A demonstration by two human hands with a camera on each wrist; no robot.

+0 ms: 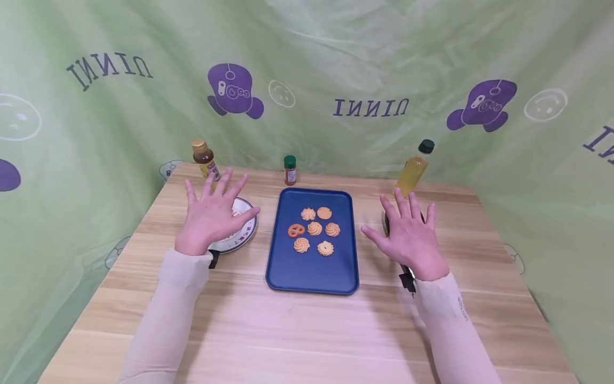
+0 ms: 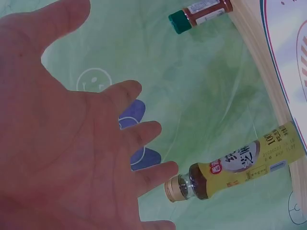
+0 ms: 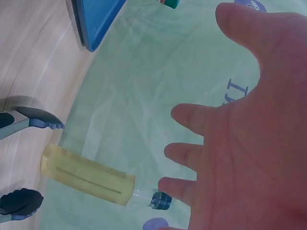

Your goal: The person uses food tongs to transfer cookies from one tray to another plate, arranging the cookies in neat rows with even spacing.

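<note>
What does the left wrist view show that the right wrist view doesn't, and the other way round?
Only the left wrist view: the left hand, the yellow-labelled bottle and part of the plate.

Only the right wrist view: the right hand, the bottle of yellow liquid, what look like dark tongs and a corner of the blue tray.

Both: the green-capped jar, the wooden table and the green curtain.

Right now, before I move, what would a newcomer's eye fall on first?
First, the blue tray around the middle of the table, bearing seven cookies. Next, the left grip, spread wide, partly hiding the plate, and the right grip, also spread, near the bottle of yellow liquid.
</note>
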